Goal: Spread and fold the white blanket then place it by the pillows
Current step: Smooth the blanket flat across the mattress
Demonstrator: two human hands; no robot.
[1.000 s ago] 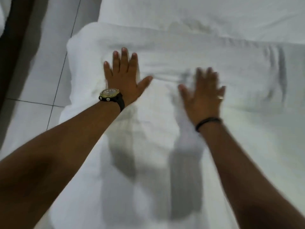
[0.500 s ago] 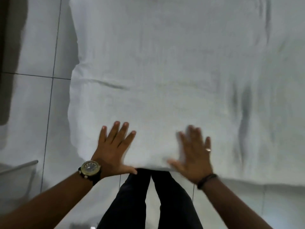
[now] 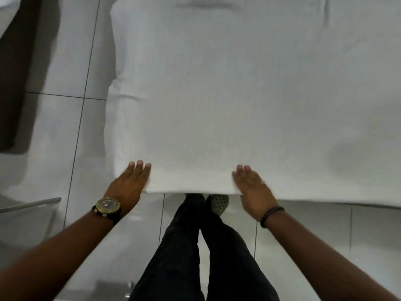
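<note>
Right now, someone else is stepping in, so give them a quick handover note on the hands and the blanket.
Left hand: open, fingers flat on the white blanket at its near edge.
Right hand: open, flat on the same edge.
Blanket: lies smooth over the bed, near edge by the person's legs.
Done: spreading looks finished.
Left: fold it and place it by the pillows, which are not in view.

Brass-faced wristwatch (image 3: 107, 206), black cord bracelet (image 3: 271, 216), ring (image 3: 263, 182), black trousers (image 3: 184, 253), grey clog (image 3: 219, 204)
</note>
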